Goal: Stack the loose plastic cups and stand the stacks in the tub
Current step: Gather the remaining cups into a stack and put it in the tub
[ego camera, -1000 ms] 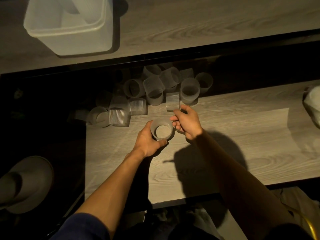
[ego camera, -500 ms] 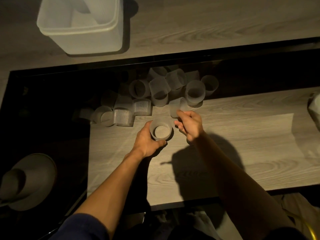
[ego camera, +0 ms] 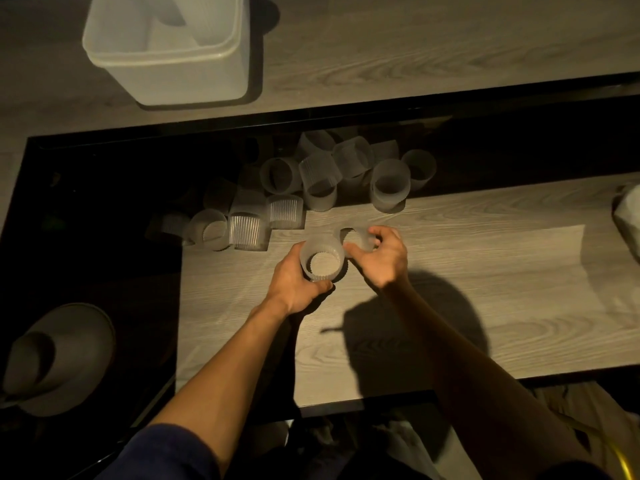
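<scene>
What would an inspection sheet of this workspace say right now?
Surface: wood-grain table, lit in the middle.
Job's things: loose cups heaped at the table's far edge; tub beyond on a farther surface, a stack inside.
Clutter: pale hat-shaped object lower left; white object at right edge.
Hands: left hand grips upright cup; right hand holds second cup beside it.
Cables: nothing seen.
Surroundings: dim room, dark gap behind the table.

Loose cups [ego camera: 311, 188] crowd far edge btwn hands & tub [ego camera: 166, 60]; tabletop [ego camera: 485, 289] right open.
</scene>
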`<state>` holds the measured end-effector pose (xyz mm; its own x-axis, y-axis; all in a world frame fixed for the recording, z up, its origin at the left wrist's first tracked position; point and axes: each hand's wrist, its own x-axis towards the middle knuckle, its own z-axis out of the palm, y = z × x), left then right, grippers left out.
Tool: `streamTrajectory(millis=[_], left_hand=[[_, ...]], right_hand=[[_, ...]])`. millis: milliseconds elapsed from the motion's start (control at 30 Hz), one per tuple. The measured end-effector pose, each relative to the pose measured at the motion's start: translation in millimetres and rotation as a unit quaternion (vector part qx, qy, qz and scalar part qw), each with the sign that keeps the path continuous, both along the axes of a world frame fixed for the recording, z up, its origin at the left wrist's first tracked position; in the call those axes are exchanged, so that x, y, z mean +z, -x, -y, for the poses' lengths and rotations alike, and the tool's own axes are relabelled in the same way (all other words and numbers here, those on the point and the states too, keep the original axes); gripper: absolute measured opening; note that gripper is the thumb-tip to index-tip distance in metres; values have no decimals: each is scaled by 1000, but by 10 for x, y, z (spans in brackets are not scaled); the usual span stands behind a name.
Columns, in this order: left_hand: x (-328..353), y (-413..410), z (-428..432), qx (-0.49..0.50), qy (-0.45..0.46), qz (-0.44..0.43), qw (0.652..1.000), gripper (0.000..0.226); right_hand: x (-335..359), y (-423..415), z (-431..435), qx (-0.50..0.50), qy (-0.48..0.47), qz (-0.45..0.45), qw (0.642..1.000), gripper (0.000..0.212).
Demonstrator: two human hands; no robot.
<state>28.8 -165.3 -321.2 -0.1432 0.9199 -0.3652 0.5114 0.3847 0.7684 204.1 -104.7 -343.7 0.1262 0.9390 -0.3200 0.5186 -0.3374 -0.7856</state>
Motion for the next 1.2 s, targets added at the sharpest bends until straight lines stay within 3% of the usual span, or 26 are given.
streamTrajectory(millis=[233, 367, 467, 633, 733, 933, 1200], left_hand=[[-6, 40, 32, 6, 5, -9, 1000, 81], [-21, 41, 52, 8, 6, -7, 1000, 81], [-22, 26, 56, 12, 7, 0, 1000, 80], [-36, 29, 56, 17, 8, 4, 1000, 79], [-42, 34, 52, 10, 7, 5, 1000, 78], [-17, 20, 61, 10, 9, 15, 1000, 73], [4, 22, 51, -4, 8, 13, 1000, 73]], right_hand=[[44, -32, 96, 65, -72, 53, 994, 77], [98, -67, 150, 56, -202, 77, 975, 63], [205, -35, 160, 50, -246, 53, 966, 58], [565, 58, 190, 96, -212, -70, 970, 64], [672, 59, 238, 110, -219, -56, 968, 73], [666, 122, 305, 262, -180, -1, 948, 79], [659, 197, 301, 275, -169, 0, 946, 76]])
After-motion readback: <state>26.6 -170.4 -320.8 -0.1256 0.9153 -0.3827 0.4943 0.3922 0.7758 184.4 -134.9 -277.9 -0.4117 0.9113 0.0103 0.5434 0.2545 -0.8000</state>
